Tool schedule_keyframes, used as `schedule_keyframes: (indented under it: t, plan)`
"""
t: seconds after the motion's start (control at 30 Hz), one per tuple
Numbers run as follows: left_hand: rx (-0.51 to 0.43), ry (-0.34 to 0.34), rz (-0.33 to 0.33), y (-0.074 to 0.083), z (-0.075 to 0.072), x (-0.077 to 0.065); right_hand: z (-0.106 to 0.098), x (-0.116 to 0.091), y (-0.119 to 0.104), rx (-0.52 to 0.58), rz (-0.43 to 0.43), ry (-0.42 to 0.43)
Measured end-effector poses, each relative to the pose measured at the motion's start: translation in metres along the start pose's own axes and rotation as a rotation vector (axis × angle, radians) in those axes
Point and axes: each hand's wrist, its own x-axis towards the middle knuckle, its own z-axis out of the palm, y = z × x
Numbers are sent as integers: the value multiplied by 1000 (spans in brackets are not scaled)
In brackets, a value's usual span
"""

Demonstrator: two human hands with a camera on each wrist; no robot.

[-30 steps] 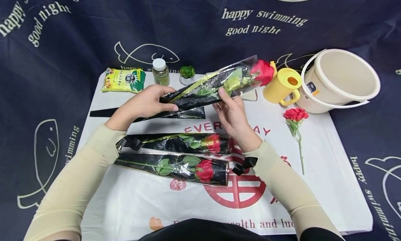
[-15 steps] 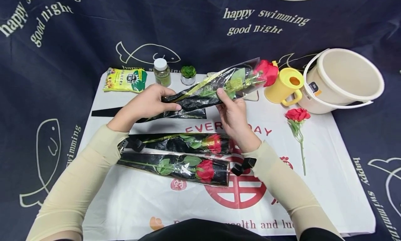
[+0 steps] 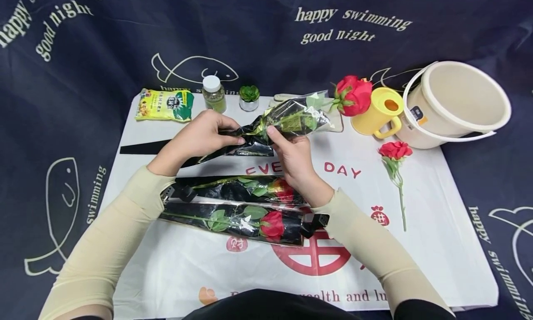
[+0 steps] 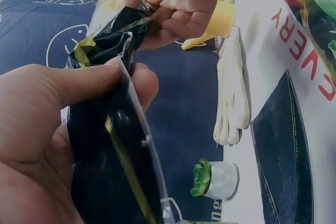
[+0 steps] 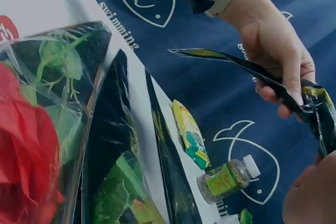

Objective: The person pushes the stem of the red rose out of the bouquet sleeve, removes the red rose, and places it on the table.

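L hand (image 3: 208,132) pinches the black part of a wrap (image 3: 251,129) btwn thumb & fingers; R hand (image 3: 294,159) grips the same wrap a bit nearer the bloom. We'd guess both hands are on it b/c the film is limp: L steadies the tail, R bunches the neck round the stem. The held rose (image 3: 353,96) is up over the table (image 3: 441,250), head out past the clear end & close by the jug (image 3: 374,112) in head view; prob. left free so petals don't get crushed.

Wrap is thin, glossy & crinkled, black w/ a gold stripe, see-through toward the flower. Petals look soft & layered, maybe fabric.

Just nearer the person, two wrapped roses (image 3: 241,222) lie side by side, blooms to the R; we'd say lined up so they stay flat. Beyond them is a flat wrap (image 3: 143,149), long & tapered, partly hidden by the L forearm. Off R, a loose rose (image 3: 395,151) lies bare on its thin green stem.

Along the far edge, prob. parked out of the way: shiny packet (image 3: 164,106), clear bottle w/ white cap (image 3: 214,95), small potted plant (image 3: 249,98), pale knit gloves (image 4: 232,90), then the smooth yellow jug & a round cream bucket (image 3: 464,100).
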Motion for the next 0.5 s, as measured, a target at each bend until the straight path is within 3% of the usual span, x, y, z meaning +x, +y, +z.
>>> schedule_keyframes:
  t: [0.3,0.5]
  plan:
    - [32,12,37,-6,0,-2,-8,5,-4,-5,41,49]
    - [68,30,-18,-16,-5,-10,-21,14,-20,78,34,47]
